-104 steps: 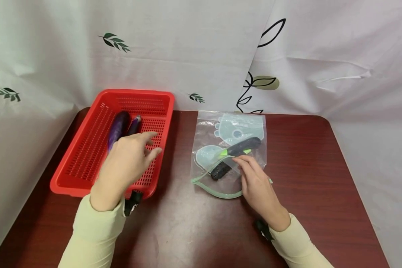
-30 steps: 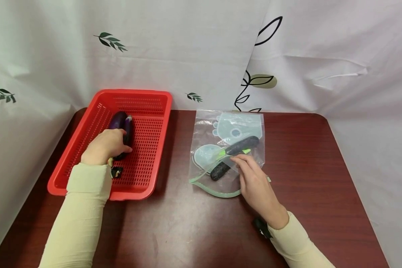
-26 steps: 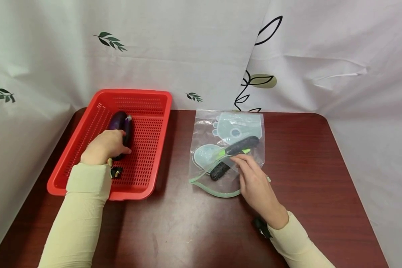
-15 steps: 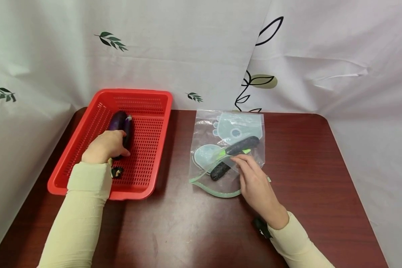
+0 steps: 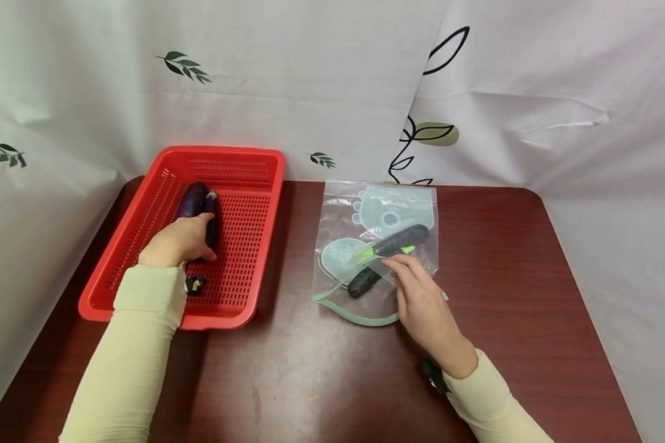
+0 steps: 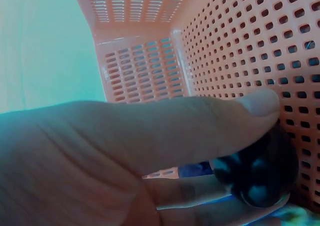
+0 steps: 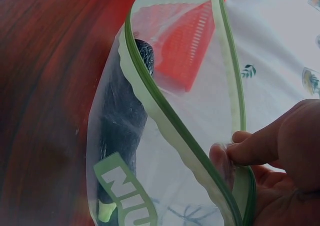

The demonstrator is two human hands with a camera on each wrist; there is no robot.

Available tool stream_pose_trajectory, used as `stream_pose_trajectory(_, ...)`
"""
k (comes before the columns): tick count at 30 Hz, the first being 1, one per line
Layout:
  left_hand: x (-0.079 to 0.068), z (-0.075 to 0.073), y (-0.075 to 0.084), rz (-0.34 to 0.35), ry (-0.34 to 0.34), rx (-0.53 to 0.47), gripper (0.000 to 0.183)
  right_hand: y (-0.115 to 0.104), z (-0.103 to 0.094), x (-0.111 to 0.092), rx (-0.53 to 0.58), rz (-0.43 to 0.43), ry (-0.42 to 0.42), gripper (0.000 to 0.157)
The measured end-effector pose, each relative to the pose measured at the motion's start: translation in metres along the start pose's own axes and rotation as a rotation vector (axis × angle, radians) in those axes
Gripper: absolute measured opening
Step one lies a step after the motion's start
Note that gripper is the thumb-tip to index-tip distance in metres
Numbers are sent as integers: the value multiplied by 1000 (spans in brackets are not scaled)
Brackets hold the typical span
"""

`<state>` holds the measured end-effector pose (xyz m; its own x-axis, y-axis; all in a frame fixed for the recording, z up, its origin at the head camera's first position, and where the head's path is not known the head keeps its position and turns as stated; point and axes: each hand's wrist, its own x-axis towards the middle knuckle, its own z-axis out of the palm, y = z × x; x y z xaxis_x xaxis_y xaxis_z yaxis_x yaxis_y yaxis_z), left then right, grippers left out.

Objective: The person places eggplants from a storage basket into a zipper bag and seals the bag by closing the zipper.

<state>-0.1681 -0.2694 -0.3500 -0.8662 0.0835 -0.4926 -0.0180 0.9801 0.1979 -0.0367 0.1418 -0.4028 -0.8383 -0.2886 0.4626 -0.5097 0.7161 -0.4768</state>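
Note:
Inside the red basket [image 5: 266, 240], my left hand [image 5: 177, 240] grips a slim dark eggplant [image 5: 210, 203]. Its glossy rounded end [image 6: 262, 171] shows between thumb and fingers in the left wrist view; much of the rest is hidden by the hand. A thicker purple eggplant [image 5: 193, 200] lies alongside, partly under the hand. My right hand [image 5: 427, 307] pinches the green-edged rim of a clear zip bag [image 5: 332, 215], holding its mouth apart. Inside the bag lies a long dark vegetable, like a cucumber [image 7: 122, 111], with a bumpy end towards the mouth.
The bag lies on a dark red-brown table [image 5: 510, 264], right of the basket, and bears pale blue prints. A white curtain [image 5: 266, 74] with leaf patterns hangs behind the table and at both sides. A small black device [image 5: 433, 376] sits at the right wrist.
My left hand has gone from above the basket's right side down and left onto the slim eggplant. Lately the eggplants have shifted slightly. My right hand keeps its hold on the bag.

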Motion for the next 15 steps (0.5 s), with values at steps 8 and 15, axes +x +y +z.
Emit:
stream_pose_trajectory(8,1,0,-1,36,7,25,92,0,0,0,8,8,-6,42)
stream_pose_trajectory(15,1,-1,-2,44,16,47,90,-1,-1,0,10,13,-10,41)
